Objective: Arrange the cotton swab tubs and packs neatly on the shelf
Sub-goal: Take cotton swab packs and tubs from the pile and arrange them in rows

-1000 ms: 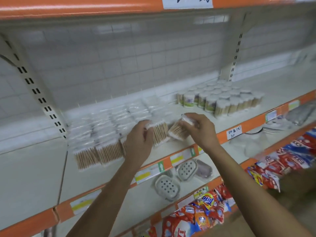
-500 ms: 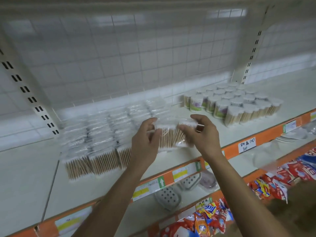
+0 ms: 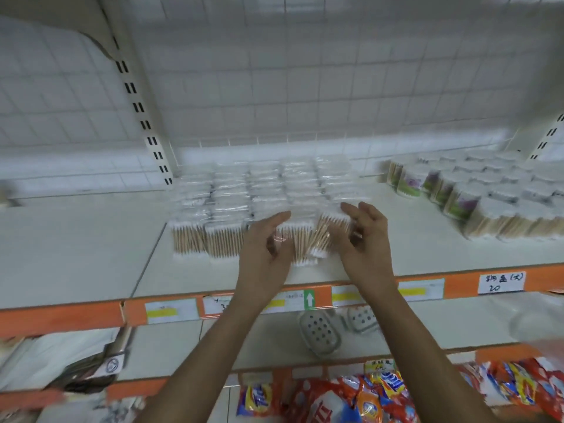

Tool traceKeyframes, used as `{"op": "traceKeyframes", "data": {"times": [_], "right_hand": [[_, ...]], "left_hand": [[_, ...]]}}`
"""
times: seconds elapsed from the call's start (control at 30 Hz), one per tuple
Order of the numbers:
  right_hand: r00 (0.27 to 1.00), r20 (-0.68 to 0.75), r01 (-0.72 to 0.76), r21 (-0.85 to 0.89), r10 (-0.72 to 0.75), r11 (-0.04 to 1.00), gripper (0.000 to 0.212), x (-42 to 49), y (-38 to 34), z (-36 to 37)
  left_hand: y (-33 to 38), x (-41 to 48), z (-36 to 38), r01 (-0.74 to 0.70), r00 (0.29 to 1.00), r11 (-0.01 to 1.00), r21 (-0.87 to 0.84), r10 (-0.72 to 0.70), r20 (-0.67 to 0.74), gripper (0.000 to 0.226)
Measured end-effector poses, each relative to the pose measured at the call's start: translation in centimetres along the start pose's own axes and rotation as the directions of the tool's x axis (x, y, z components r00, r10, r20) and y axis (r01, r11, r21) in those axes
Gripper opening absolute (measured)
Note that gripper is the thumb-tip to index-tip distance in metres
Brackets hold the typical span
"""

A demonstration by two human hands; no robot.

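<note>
Clear packs of wooden cotton swabs [image 3: 262,190] stand in rows at the middle of the white shelf [image 3: 91,254]. At the front right of the block, one pack [image 3: 325,236] leans tilted against its neighbour [image 3: 302,242]. My left hand [image 3: 265,248] lies with straight fingers along the left side of these front packs. My right hand [image 3: 366,239] is on their right, fingers loosely spread and touching the tilted pack. Round cotton swab tubs [image 3: 457,196] with purple-green labels are grouped further right on the same shelf.
An orange shelf edge [image 3: 61,315] with price tags runs along the front, with a handwritten label [image 3: 500,282] at the right. Soap dishes [image 3: 320,334] lie on the shelf below. Detergent bags [image 3: 366,395] fill the lowest level. Bare shelf lies left of the packs.
The packs that both hands pinched and held above the shelf now stand at the front of the block. Both hands have loosened their fingers. The view has shifted right and down.
</note>
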State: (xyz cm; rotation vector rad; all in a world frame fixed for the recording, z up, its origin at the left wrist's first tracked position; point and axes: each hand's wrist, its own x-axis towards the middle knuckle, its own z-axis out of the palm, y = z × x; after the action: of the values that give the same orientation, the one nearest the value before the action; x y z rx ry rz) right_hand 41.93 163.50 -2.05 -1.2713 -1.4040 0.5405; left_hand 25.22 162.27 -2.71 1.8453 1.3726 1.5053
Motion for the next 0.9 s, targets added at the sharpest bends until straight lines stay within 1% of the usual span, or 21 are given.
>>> {"op": "traceKeyframes", "data": {"times": [0.07,0.13,0.2,0.23,0.3,0.37,0.47,0.57,0.67,0.8,0.9], "right_hand": [[0.998,0.049,0.024,0.017,-0.025,1.000,0.045,-0.4,-0.3,1.0],[0.997,0.059,0.041,0.044,-0.044,0.998,0.052,-0.9,-0.9,2.3],[0.998,0.063,0.021,0.125,-0.029,0.992,0.055,-1.3,-1.7,3.5],[0.997,0.073,0.011,0.161,-0.023,0.987,0.054,-1.5,-2.1,4.1],[0.995,0.089,0.026,0.182,-0.043,0.983,0.045,-1.6,-2.5,5.4],[0.994,0.097,0.025,0.195,-0.045,0.980,0.039,-2.0,-2.8,6.6],[0.995,0.095,-0.016,0.240,-0.007,0.971,0.033,-2.7,-3.1,8.2],[0.997,0.081,-0.033,0.239,0.015,0.970,0.032,-3.4,-3.4,9.4],[0.998,0.055,-0.034,0.218,0.022,0.975,0.031,-3.8,-3.6,10.3],[0.999,0.036,-0.010,0.128,0.006,0.992,0.031,-4.1,-4.0,11.1],[0.999,0.007,0.044,0.037,-0.045,0.998,0.031,-4.3,-4.6,11.6]], "left_hand": [[-0.3,-0.3,-1.1,0.058,0.997,0.998,-0.014,-0.059,-0.048,0.050],[-0.5,-0.6,-2.4,0.170,0.979,0.982,-0.083,-0.178,-0.097,0.060],[-1.0,-0.7,-3.8,0.230,0.958,0.961,-0.155,-0.251,-0.137,0.067],[-1.4,-0.8,-4.6,0.242,0.953,0.957,-0.162,-0.266,-0.148,0.066],[-2.2,-0.9,-6.5,0.267,0.943,0.950,-0.162,-0.292,-0.159,0.057],[-3.1,-0.8,-8.5,0.289,0.934,0.947,-0.141,-0.311,-0.176,0.049],[-4.3,-0.7,-11.6,0.303,0.924,0.945,-0.120,-0.322,-0.206,0.039],[-5.5,-0.6,-13.7,0.314,0.917,0.944,-0.097,-0.328,-0.226,0.038],[-6.4,-0.5,-14.7,0.300,0.929,0.952,-0.068,-0.307,-0.207,0.039],[-7.4,-0.4,-14.8,0.297,0.931,0.952,-0.067,-0.305,-0.202,0.040],[-7.8,-0.4,-14.8,0.299,0.930,0.952,-0.062,-0.306,-0.202,0.039]]}}
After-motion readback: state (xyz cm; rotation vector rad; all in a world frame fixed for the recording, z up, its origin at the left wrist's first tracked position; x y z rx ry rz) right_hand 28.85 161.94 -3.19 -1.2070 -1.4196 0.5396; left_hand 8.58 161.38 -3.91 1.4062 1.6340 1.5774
